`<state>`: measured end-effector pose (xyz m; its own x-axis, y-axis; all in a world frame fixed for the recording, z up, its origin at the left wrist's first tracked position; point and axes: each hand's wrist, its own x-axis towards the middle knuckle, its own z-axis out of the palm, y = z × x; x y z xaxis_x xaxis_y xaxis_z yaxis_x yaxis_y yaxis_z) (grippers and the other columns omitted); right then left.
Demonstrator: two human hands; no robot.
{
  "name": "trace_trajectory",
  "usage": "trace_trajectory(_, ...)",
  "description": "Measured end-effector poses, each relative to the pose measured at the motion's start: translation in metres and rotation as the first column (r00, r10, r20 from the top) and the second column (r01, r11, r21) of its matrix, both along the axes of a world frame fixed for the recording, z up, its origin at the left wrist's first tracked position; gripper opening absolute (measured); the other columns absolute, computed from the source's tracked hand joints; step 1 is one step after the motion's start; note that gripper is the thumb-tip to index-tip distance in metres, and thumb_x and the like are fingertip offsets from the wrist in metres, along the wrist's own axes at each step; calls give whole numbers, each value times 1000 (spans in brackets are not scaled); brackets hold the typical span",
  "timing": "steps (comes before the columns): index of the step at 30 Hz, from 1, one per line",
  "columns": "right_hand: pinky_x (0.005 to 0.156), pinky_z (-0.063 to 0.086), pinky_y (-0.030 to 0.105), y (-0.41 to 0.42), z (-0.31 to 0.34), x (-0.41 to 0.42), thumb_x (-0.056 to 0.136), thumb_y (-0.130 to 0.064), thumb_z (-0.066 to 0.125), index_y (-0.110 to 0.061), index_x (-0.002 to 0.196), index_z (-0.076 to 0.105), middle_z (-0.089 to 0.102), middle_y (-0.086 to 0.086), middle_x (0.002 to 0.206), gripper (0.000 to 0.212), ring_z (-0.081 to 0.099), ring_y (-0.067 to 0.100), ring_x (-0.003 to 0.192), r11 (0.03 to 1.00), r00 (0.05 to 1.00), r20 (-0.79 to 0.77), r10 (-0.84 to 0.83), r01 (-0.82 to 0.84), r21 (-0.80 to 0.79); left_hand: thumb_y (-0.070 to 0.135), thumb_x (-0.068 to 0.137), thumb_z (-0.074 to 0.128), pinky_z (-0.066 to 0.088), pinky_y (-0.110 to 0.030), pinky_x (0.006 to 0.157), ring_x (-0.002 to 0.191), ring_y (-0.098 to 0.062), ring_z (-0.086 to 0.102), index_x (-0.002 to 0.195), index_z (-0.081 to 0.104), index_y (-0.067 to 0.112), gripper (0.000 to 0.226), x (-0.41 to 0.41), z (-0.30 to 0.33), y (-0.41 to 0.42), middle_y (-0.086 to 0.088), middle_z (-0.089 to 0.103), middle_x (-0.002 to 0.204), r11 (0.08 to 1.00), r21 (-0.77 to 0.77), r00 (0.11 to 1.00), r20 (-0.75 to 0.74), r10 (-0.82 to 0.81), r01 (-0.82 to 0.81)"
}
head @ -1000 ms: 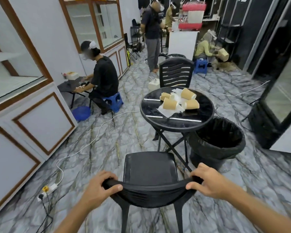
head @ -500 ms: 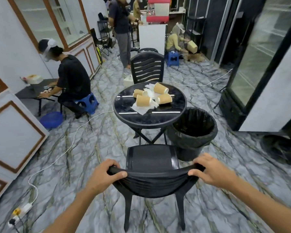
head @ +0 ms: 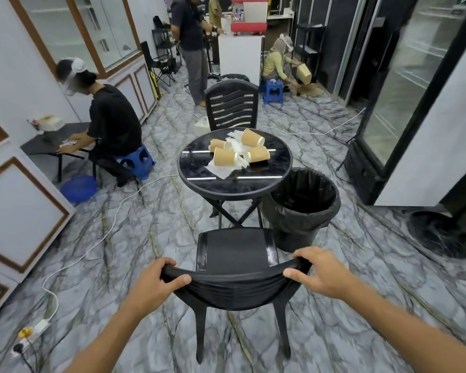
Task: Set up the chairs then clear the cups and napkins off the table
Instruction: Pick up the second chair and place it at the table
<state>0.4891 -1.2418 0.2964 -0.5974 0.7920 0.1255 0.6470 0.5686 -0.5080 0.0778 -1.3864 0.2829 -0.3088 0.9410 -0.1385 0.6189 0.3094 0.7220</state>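
Nearest, both forearms reach forward to a black plastic chair (head: 236, 254) standing on the marble floor, its seat facing the table. The left hand (head: 156, 284) is curled around the left end of the chair's top rail, thumb on the near side; the right hand (head: 316, 273) grips the right end, fingers over the top. Just beyond stands the round black table (head: 234, 184), bearing four tipped paper cups (head: 225, 157) on crumpled white napkins (head: 221, 170). A black-lined bin (head: 300, 208) sits right of the table. A second chair (head: 232, 105) faces the far side.

Far chair (head: 231, 106) seat hidden behind table (head: 234, 184), napkins (head: 221, 168) partly under cups (head: 225, 156), forearms cut off.
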Motion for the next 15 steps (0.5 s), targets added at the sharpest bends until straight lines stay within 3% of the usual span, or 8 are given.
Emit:
trace_trajectory(6, 74, 41, 14, -13, -3, -3, 86, -76, 47, -35, 97, 55, 53, -24, 90, 42, 50, -6, 93, 999, 1000, -26, -13, 14, 29, 97, 53, 60, 45, -20, 82, 104, -2, 58, 114, 58, 41, 83, 4, 14, -9, 18, 61, 115, 998, -58, 999, 46, 9, -6)
trace_trajectory(11, 83, 44, 17, -15, -1, -4, 87, -77, 43, -31, 104, 56, 55, -17, 101, 51, 48, -3, 99, 1000, 1000, -22, -10, 10, 14, 95, 53, 63, 44, -24, 86, 110, -2, 56, 119, 59, 39, 87, 11, 27, -15, 19, 59, 122, 996, -82, 996, 85, 30, -23)
trace_trajectory(15, 86, 41, 17, -21, -1, -5, 86, -77, 45, -31, 109, 55, 52, -21, 104, 52, 45, -7, 104, 999, 998, -60, -17, 14, -41, 94, 48, 67, 43, -28, 89, 113, -3, 55, 117, 60, 40, 89, 12, 34, -16, 18, 58, 124, 990, -140, 989, 138, 45, -25)
